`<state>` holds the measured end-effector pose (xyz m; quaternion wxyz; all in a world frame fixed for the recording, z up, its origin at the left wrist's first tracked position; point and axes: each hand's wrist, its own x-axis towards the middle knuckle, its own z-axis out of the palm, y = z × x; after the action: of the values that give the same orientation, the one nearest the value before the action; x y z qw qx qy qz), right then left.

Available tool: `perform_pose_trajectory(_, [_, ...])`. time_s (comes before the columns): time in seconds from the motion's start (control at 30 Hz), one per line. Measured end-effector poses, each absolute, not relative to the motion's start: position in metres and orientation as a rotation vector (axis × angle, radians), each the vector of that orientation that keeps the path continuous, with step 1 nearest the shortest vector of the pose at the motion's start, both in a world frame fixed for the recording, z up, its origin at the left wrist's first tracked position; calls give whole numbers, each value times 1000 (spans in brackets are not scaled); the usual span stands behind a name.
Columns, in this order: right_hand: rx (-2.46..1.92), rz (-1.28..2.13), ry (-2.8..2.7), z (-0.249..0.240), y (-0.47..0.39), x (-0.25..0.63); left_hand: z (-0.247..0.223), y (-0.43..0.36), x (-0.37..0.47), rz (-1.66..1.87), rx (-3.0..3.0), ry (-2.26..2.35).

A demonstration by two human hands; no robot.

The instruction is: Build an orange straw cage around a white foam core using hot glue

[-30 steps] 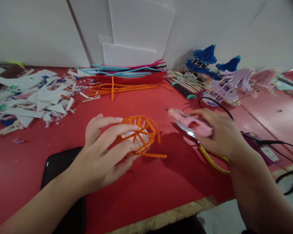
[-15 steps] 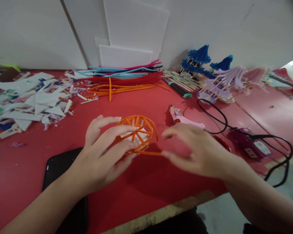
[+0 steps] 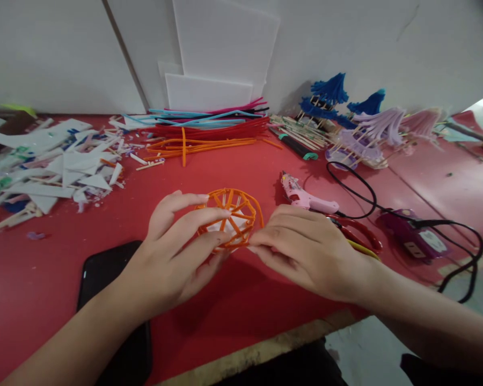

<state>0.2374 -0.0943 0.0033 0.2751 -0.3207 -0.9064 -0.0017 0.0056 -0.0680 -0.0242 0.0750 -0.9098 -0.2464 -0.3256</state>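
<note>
One orange frame [image 3: 242, 216] stays in my half-curled left hand [image 3: 177, 241]; alongside, my right hand [image 3: 301, 249], gaping before, pinches its edge.

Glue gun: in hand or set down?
Set down: the glue gun lies on the table beyond the right hand, which is at the orange frame.

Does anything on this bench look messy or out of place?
Yes: at the left, white scraps lie strewn in a heap, while the coloured stems behind lie bunched. One short orange piece crosses the orange bundle, and on the held orange frame, one strip bows outward, looking loose.
</note>
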Motion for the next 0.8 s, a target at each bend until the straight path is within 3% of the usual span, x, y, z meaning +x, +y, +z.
perform_pose_trajectory(0.8, [-948, 226, -2222, -16, -84, 239, -23, -69, 6, -950, -2698, -748])
